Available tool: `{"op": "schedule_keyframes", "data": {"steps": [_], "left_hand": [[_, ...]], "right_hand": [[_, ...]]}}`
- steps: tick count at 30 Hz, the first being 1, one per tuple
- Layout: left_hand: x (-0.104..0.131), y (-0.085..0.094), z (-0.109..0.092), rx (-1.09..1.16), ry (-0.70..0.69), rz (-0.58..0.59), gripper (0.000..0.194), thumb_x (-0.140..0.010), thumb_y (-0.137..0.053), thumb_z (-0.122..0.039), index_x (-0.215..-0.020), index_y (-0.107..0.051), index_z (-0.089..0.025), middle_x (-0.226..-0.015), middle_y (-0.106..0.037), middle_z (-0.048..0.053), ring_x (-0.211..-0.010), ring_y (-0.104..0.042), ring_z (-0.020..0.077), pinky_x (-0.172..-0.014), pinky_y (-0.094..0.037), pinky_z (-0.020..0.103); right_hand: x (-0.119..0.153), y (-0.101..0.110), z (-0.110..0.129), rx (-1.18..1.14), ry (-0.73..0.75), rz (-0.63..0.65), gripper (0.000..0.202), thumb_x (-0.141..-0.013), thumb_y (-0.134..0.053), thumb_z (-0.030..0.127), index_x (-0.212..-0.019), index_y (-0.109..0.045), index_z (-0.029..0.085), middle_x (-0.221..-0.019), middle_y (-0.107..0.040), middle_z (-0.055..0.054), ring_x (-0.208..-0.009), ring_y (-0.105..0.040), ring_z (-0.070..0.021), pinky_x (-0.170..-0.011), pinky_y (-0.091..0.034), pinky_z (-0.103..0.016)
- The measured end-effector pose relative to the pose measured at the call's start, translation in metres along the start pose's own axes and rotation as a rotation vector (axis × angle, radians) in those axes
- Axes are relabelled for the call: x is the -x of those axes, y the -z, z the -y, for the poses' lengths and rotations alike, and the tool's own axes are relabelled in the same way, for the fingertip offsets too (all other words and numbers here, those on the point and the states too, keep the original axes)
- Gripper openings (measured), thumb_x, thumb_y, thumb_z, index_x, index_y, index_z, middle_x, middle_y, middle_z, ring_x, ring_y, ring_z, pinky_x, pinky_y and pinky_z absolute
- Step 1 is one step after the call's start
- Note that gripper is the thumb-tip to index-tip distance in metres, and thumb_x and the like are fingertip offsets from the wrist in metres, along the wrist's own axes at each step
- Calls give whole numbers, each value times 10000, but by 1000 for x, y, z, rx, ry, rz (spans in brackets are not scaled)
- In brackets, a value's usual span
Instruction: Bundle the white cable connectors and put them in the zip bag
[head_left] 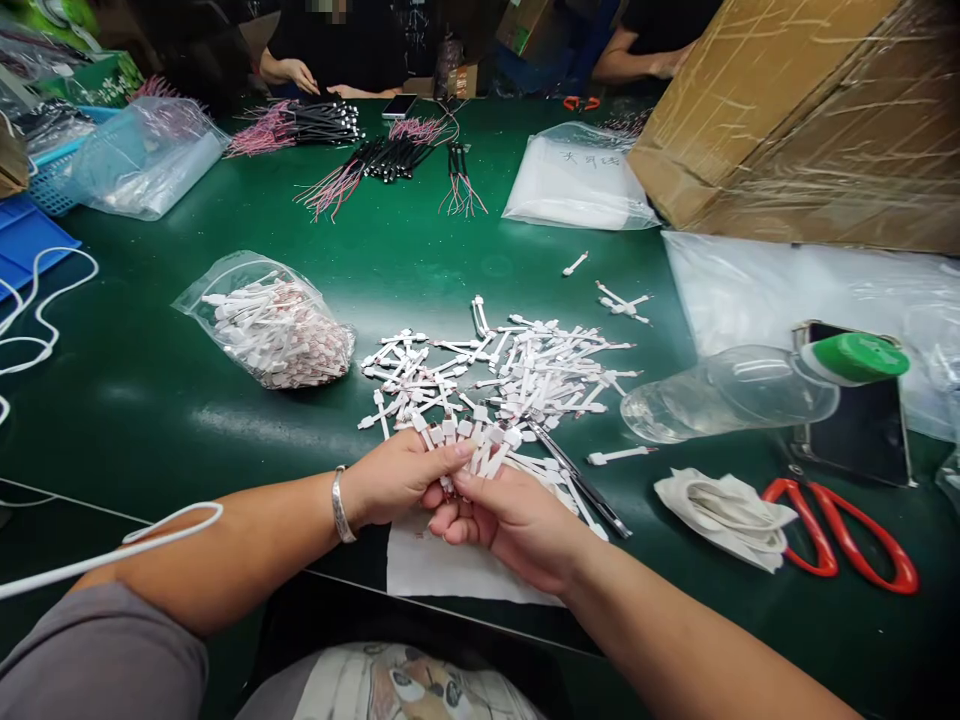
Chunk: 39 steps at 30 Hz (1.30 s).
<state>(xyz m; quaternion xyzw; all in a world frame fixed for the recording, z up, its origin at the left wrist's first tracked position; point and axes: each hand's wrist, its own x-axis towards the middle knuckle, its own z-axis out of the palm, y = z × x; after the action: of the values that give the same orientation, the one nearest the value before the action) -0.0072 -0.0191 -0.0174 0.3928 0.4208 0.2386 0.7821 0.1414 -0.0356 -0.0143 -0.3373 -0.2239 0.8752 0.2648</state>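
Note:
Between them, my left hand (405, 470) and my right hand (510, 515) grip a fanned bunch of short white cables (484, 440), connector ends pointing away from me. Both thumbs press on the bunch; some of the fingers beneath are hidden. Just beyond lies a loose pile of the same white cables (544, 365). Black-and-silver tweezers (581, 480) rest beside my right hand, partly over cables. Under my hands is a sheet of white paper (450, 565) at the table's near edge. A clear bag (277, 320) full of white cables sits to the left of the pile.
On the right are a water bottle (735, 395) lying tilted, red-handled scissors (862, 535), a folded cloth (724, 515) and a dark tablet-like device (855, 420). A large carton (765, 110) stands behind them. Black cable bundles (390, 155) lie before a co-worker (337, 50). A white cord (150, 530) crosses my left forearm.

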Motion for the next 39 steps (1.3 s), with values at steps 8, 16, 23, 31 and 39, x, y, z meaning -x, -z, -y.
{"op": "schedule_keyframes", "data": {"steps": [8,16,23,31,39], "left_hand": [[1,-1,0,-9,-67,-56,364,-797,-518,-453,-617,-463,-142,-477,-384,-58,-412,-338,37,-416,-238,187],[4,-3,-2,-51,-51,-102,382,-791,-509,-472,-588,-438,-157,-451,-357,-63,-396,-359,50,-417,-274,204],[4,-5,-4,20,-31,-94,359,-792,-515,-459,-622,-459,-148,-439,-361,-71,-374,-333,37,-393,-247,184],[4,-5,-6,63,-5,-45,369,-799,-518,-421,-571,-454,-139,-407,-386,-57,-360,-378,51,-393,-267,188],[5,-6,-10,96,60,-48,373,-795,-529,-427,-575,-471,-131,-382,-383,-54,-348,-381,51,-395,-245,185]], "right_hand": [[-1,-1,-6,26,106,-71,300,-743,-670,376,-828,-661,89,-749,-652,-68,-600,-605,-84,-577,-483,-187],[1,-1,-3,-7,75,-33,255,-765,-651,332,-848,-659,91,-774,-652,-70,-634,-627,-99,-579,-491,-182],[1,-2,1,-38,42,-8,228,-761,-658,297,-846,-651,86,-787,-654,-73,-639,-641,-100,-581,-506,-167],[1,-3,2,-72,-3,-15,205,-773,-640,266,-854,-643,77,-765,-660,-79,-599,-641,-91,-538,-508,-141],[1,-4,0,-68,10,-35,209,-767,-645,269,-865,-639,85,-769,-667,-78,-587,-643,-95,-526,-513,-144]]}}
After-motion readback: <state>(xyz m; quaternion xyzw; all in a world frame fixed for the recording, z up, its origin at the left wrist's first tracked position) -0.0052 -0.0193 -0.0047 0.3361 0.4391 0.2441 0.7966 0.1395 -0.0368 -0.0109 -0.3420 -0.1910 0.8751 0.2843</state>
